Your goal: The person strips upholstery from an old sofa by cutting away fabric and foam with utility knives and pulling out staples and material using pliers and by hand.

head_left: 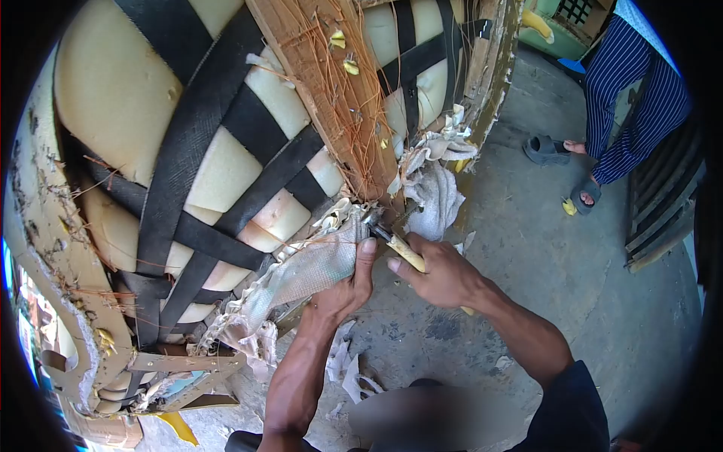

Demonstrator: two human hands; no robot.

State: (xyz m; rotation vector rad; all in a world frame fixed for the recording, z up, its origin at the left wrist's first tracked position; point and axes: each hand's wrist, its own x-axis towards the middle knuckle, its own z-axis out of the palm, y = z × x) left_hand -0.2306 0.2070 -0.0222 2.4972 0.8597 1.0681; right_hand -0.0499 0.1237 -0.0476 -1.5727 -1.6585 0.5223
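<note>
Two hands and one tool meet at the lower end of a wooden rail (339, 98) on a stripped upholstered frame. Left to right: ragged outer frame edge (47, 226), then pale foam (117, 90) behind crisscrossed black webbing (162, 173), which looks strung there to back it. Torn cloth (309, 267) runs diagonally up to the rail end. Left hand (339, 292) is at the cloth, thumb up along its edge, fingers hidden behind, so can't tell if it's clamped on; my read is it's keeping the cloth out of the tool's way. Tool (407, 253) has a pale handle and metal head, head right at the rail end; exact type unclear. Right hand (446, 277) is curled closed round the handle, likely for push and control. Loose fibres and yellow bits litter the rail. Surface: grey concrete floor (520, 354), stained, cloth scraps (350, 369) below the hands. Room: another person in striped trousers (621, 83) and dark sandals (546, 151) stands off to the right, beside a dark slatted piece (663, 196) at the far edge.
</note>
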